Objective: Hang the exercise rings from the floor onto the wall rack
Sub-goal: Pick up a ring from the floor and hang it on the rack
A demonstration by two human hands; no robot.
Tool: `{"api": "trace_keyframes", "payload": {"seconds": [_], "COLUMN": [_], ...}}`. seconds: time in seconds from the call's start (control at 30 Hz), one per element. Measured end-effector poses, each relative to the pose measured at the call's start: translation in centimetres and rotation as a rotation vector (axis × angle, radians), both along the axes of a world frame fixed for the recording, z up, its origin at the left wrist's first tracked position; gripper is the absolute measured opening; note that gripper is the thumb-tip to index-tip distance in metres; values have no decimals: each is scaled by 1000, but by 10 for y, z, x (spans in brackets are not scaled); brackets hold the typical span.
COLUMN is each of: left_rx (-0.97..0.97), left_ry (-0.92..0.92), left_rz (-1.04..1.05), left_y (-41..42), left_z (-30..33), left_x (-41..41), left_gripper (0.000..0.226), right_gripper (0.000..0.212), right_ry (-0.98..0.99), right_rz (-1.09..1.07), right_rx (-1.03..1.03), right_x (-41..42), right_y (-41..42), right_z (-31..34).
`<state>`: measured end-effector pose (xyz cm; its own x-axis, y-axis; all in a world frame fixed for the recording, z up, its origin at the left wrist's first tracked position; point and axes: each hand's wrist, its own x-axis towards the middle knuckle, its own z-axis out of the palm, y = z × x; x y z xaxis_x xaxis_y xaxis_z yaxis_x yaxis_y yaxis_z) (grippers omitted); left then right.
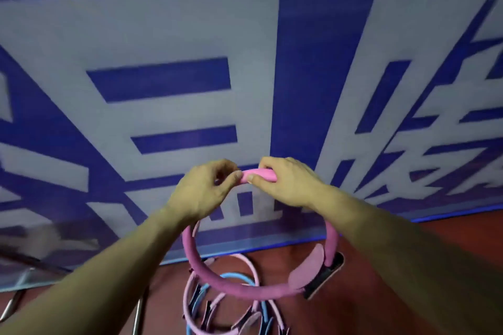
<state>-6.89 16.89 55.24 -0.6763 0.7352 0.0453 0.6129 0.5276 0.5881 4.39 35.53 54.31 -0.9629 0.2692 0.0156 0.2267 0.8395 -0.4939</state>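
Pink ring [217, 280] gripped at top by left hand [201, 193] and right hand [283, 182].

The held ring [217, 281] is deep pink, with paler, dusty-pink pads [306, 269] and a black strip beside them. The rings on the floor [381, 258] are pale pink [190, 321] and light blue [236, 277], with dark parts at their pads. The wall [296, 62] is royal blue, patterned with large grey-white block characters. The floor is reddish brown, edged with a bright blue line where it meets the wall.
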Motion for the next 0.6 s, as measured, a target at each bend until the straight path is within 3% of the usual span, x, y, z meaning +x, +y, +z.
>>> {"api": "trace_keyframes", "payload": {"seconds": [0.3, 0.6], "left_rx": [41, 124], "left_ry": [174, 324], "left_rz": [15, -13], "left_y": [-16, -62], "left_z": [251, 368], "left_x": [38, 99], "left_gripper": [48, 54], "right_gripper": [44, 36], "right_ry": [155, 285], "right_rz": [-5, 33], "right_rx": [116, 240], "right_x": [40, 103], "right_y": [-15, -54], "right_z": [251, 381]}}
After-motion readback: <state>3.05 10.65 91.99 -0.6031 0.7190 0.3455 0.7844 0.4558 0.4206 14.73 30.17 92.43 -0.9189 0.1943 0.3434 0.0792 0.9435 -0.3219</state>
